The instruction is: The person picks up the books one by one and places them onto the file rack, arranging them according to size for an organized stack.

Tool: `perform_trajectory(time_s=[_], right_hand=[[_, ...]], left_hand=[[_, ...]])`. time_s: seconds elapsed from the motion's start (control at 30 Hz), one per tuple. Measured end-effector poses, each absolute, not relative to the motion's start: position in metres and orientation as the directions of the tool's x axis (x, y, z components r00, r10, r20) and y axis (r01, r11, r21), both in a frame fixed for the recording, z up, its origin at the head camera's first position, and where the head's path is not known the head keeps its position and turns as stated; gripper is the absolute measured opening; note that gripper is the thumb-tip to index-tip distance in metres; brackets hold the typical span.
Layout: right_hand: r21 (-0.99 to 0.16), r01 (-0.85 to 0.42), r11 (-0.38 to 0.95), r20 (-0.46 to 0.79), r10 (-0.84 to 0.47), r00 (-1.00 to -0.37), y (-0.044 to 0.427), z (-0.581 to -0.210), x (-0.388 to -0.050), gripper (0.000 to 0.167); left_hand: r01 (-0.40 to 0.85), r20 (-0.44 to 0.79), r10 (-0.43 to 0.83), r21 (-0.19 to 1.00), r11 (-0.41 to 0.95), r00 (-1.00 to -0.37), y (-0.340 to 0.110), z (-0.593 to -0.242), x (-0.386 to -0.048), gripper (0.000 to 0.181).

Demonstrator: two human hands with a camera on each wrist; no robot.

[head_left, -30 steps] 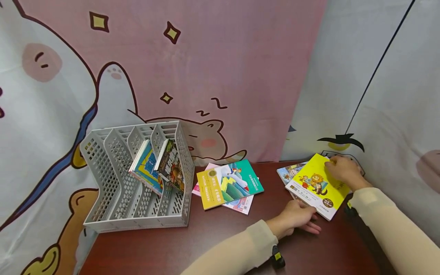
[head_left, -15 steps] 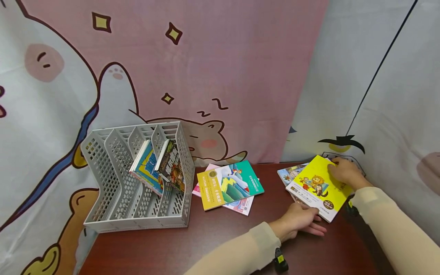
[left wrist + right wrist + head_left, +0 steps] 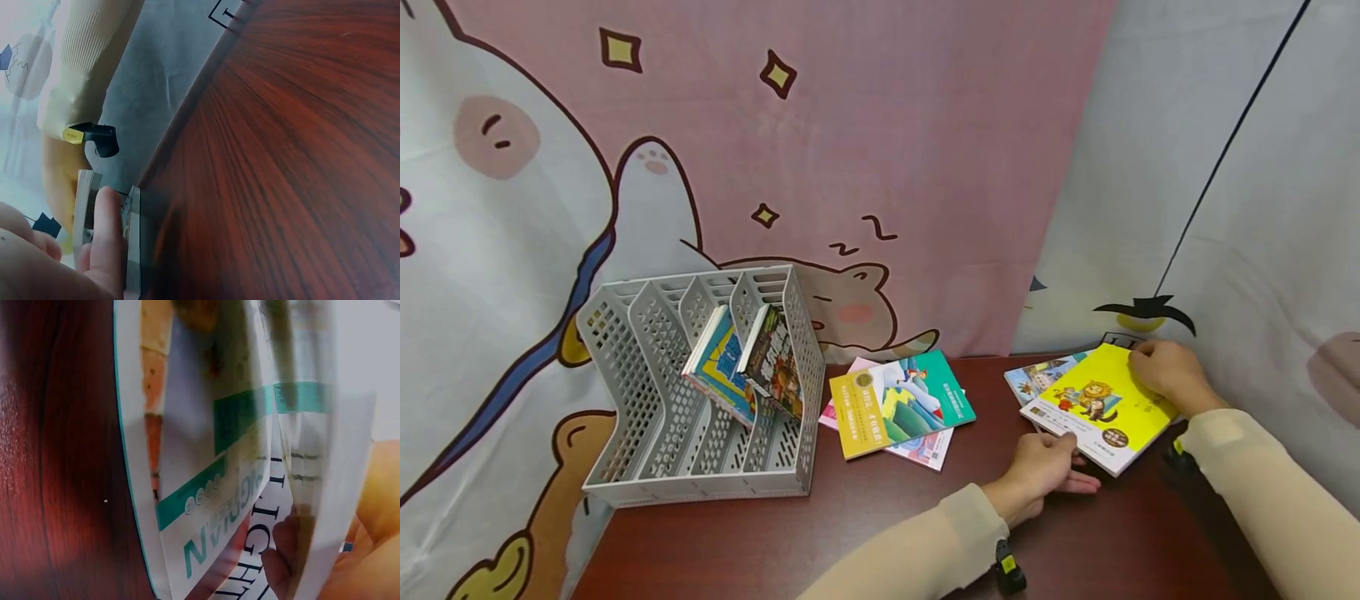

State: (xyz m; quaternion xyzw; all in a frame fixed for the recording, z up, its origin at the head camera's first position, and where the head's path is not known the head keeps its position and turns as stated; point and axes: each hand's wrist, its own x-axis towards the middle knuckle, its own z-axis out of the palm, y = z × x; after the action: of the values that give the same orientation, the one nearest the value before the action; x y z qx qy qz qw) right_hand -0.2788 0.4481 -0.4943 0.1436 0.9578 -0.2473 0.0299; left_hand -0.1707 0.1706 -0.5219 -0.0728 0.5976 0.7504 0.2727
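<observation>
A yellow picture book (image 3: pixel 1097 400) with a lion on its cover is raised slightly off the books under it at the right. My right hand (image 3: pixel 1172 375) grips its far right edge; in the right wrist view, curled fingers (image 3: pixel 284 550) reach under its pages. My left hand (image 3: pixel 1041 475) holds the near edge, thumb on top. The left wrist view has one finger (image 3: pixel 107 219) between the yellow book's page block (image 3: pixel 84 200) and the book below (image 3: pixel 134 244). Beneath lies a book with a building picture (image 3: pixel 1037 375), mostly covered.
A grey perforated file rack (image 3: pixel 700 479) stands at the left, with blue books (image 3: pixel 722 362) and a dark book (image 3: pixel 775 358) leaning in separate slots. A green-and-yellow book (image 3: pixel 902 400) lies over a pink one (image 3: pixel 928 450) mid-table. Cloth walls border the table (image 3: pixel 880 517).
The yellow book has shifted slightly right with my right hand, and more of the book under it shows. My left hand has moved a little up and left along the near edge.
</observation>
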Motion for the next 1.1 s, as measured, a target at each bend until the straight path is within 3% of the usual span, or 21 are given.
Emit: perform_trajectory(time_s=[0.13, 0.3, 0.6, 0.87, 1.1], right_hand=[[-0.482, 0.309, 0.82, -0.133, 0.28, -0.951, 0.448, -0.49, -0.276, 0.067], [-0.642, 0.357, 0.679, -0.207, 0.295, -0.933, 0.436, -0.482, -0.269, 0.079], [-0.833, 0.291, 0.471, -0.252, 0.145, -0.957, 0.391, -0.45, -0.25, 0.087], [-0.914, 0.215, 0.344, -0.215, 0.037, -0.976, 0.337, -0.434, -0.235, 0.072], [-0.954, 0.21, 0.212, -0.225, -0.047, -0.973, 0.288, -0.427, -0.219, 0.064]], left_hand=[[-0.453, -0.395, 0.291, 0.875, -0.171, -0.872, 0.165, -0.522, -0.176, 0.029], [-0.364, -0.316, 0.242, 0.912, -0.19, -0.917, 0.149, -0.516, -0.192, 0.027], [-0.215, -0.198, 0.143, 0.971, -0.108, -0.97, 0.099, -0.5, -0.223, 0.031], [-0.102, -0.098, 0.132, 0.994, -0.025, -0.986, 0.033, -0.484, -0.24, 0.042], [-0.103, -0.099, 0.125, 0.994, -0.023, -0.987, -0.021, -0.466, -0.233, 0.049]])
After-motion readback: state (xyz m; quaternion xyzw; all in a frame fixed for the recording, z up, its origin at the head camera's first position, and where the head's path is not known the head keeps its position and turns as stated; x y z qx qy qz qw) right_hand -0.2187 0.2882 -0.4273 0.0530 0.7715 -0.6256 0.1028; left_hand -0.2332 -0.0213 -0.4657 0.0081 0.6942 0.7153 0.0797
